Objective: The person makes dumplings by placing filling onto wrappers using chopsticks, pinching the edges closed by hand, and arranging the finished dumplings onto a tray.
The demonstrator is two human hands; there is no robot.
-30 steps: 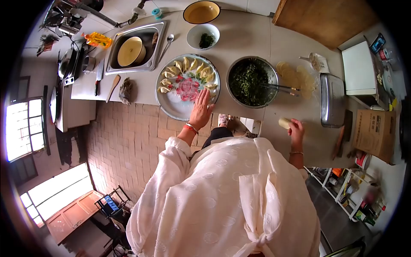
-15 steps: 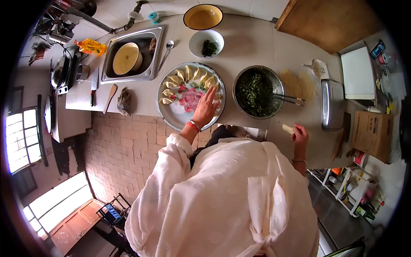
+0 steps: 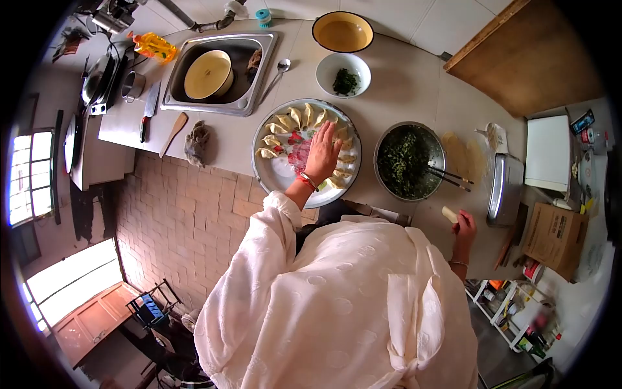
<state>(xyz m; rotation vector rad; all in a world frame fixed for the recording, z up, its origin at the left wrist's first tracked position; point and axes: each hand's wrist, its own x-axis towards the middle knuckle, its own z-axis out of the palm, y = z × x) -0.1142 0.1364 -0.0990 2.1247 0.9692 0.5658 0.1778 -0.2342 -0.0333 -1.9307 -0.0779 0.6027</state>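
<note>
Over the round floral plate (image 3: 275, 176), my left hand (image 3: 322, 155) lies flat with its fingers stretched out, close to the dumplings at the upper right. Several folded dumplings (image 3: 282, 121) line the plate's rim. My right hand (image 3: 464, 227) is closed around one end of a pale, short piece of dough (image 3: 449, 214), above the counter at the right. Between the hands stands a metal bowl (image 3: 440, 139) of chopped green filling (image 3: 405, 162), with chopsticks (image 3: 453, 178) resting in it. Thin round wrappers (image 3: 461, 152) lie to the right of that bowl.
A white bowl (image 3: 356, 66) with greens and a yellow bowl (image 3: 343, 31) stand behind the plate. At the left are the sink (image 3: 249, 104), a spoon (image 3: 275, 79), a knife (image 3: 150, 107), a wooden spatula (image 3: 173, 133) and a cloth (image 3: 196, 144). A lidded metal box (image 3: 505, 188) sits right.
The view has shifted, so the counter appears lower and further right. My left hand stays flat over the plate, and more dumplings show at its right side. My right hand still holds the dough.
</note>
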